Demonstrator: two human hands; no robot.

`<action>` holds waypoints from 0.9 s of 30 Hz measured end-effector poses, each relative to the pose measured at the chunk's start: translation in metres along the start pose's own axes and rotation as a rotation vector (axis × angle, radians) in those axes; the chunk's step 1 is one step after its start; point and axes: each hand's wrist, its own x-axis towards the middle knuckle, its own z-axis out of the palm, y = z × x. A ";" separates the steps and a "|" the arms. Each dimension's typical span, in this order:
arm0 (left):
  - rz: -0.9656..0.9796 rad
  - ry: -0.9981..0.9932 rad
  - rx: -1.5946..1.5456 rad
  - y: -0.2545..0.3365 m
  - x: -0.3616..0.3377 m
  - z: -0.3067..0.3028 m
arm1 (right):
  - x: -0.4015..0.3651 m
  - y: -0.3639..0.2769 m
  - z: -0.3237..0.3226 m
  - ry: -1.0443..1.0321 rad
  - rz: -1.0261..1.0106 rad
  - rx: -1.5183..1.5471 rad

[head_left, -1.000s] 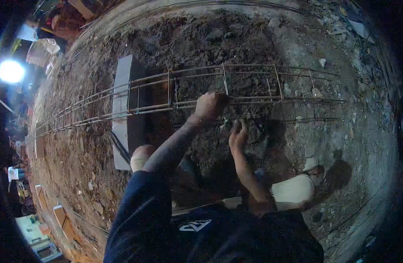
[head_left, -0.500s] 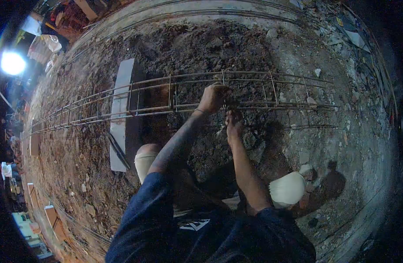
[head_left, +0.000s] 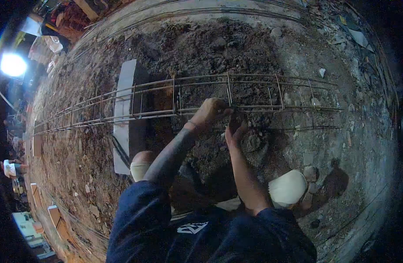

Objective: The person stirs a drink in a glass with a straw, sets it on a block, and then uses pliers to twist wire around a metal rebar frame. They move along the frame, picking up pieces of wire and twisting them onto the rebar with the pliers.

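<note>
A long cage of thin steel bars (head_left: pixel 201 79) with rectangular stirrups lies across the view above dark soil. My left hand (head_left: pixel 211 111) is at the cage's near lower bar, beside a stirrup (head_left: pixel 229 87), its fingers bent together. Just right of it and slightly nearer to me, my right hand (head_left: pixel 236 124) meets the same joint from below, fingers curled upward. Whatever the fingertips hold is too small and dark to make out. Left of my hands, the cage crosses a pale grey block (head_left: pixel 124 101).
A dark bar (head_left: pixel 119 149) lies on the block's near part. Bright lamp light (head_left: pixel 13 65) comes from the left. Orange-brown blocks (head_left: pixel 59 223) lie at the lower left, a person (head_left: pixel 9 168) is at the far left, and stones (head_left: pixel 310 173) lie right of my knee.
My left hand has come down from the cage's upper part to its near lower bar, beside my right hand. The whole view has shifted slightly.
</note>
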 end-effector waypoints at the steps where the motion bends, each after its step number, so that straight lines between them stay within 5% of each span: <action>1: -0.034 -0.018 0.012 -0.006 0.002 0.002 | 0.025 -0.006 -0.014 -0.130 -0.091 -0.215; 3: 0.119 0.039 -0.147 -0.036 0.010 0.015 | 0.036 -0.013 -0.024 -0.255 -0.187 -0.428; 4: 0.119 0.038 -0.148 -0.030 0.012 0.013 | 0.028 -0.015 -0.025 -0.317 -0.262 -0.909; 6: 0.077 -0.081 -0.020 -0.033 0.020 0.010 | 0.009 -0.015 -0.009 -0.376 -0.330 -1.388; 8: 0.034 -0.253 0.146 -0.040 0.028 0.010 | -0.016 -0.017 0.018 -0.252 -0.164 -0.846; 12: 0.015 -0.506 0.435 -0.051 0.045 0.016 | 0.003 -0.025 -0.002 -0.362 -0.193 -0.991; 13: 0.018 -0.531 0.493 -0.052 0.048 0.019 | -0.004 -0.024 -0.009 -0.418 -0.599 -1.430; 15: 0.026 -0.534 0.577 -0.053 0.051 0.025 | -0.005 -0.028 -0.009 -0.462 -1.027 -1.838; 18: 0.007 -0.495 0.615 -0.051 0.049 0.026 | -0.007 -0.038 0.006 -0.711 -0.572 -1.643; 21: -0.044 -0.455 0.456 -0.050 0.044 0.022 | -0.004 -0.022 -0.015 -0.541 -0.687 -1.789; 23: -0.107 -0.447 0.191 -0.049 0.041 0.014 | 0.000 -0.016 -0.017 -0.542 -0.936 -1.569; 27: -0.058 -0.416 -0.368 -0.036 0.031 0.001 | -0.007 -0.022 -0.007 -0.546 -0.703 -1.659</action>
